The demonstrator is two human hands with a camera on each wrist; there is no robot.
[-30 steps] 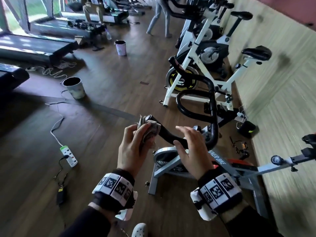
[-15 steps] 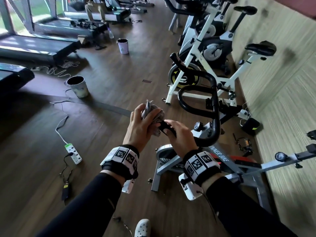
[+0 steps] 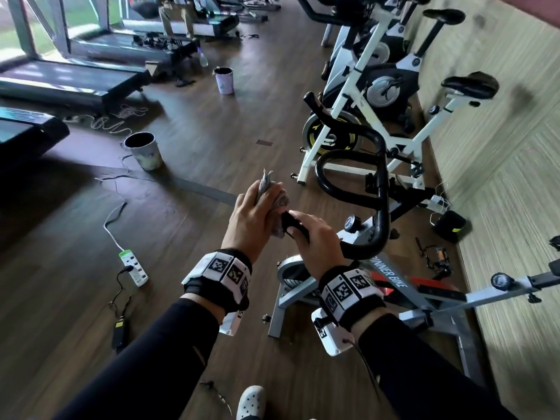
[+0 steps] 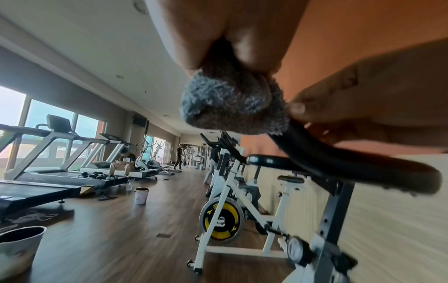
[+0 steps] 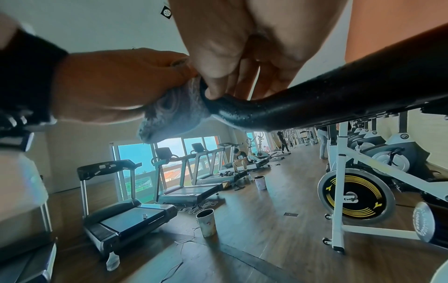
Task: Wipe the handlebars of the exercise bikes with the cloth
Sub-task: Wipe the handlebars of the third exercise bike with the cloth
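The nearest grey bike's black handlebar loops in front of me; its near left end runs under both hands. My left hand grips a bunched grey cloth wrapped over that bar end. In the left wrist view the cloth covers the tip of the handlebar. My right hand holds the bar just behind the cloth, thumb under it. The right wrist view shows the right fingers curled on the handlebar beside the cloth and the left hand.
White exercise bikes stand in a row along the right wall. Two buckets sit on the wood floor, with a power strip and cables at left. Treadmills line the far left. My shoe is below.
My right hand moved left along the bar and closed on it next to the cloth. The left hand kept the cloth on the bar end. The view shifted slightly closer.
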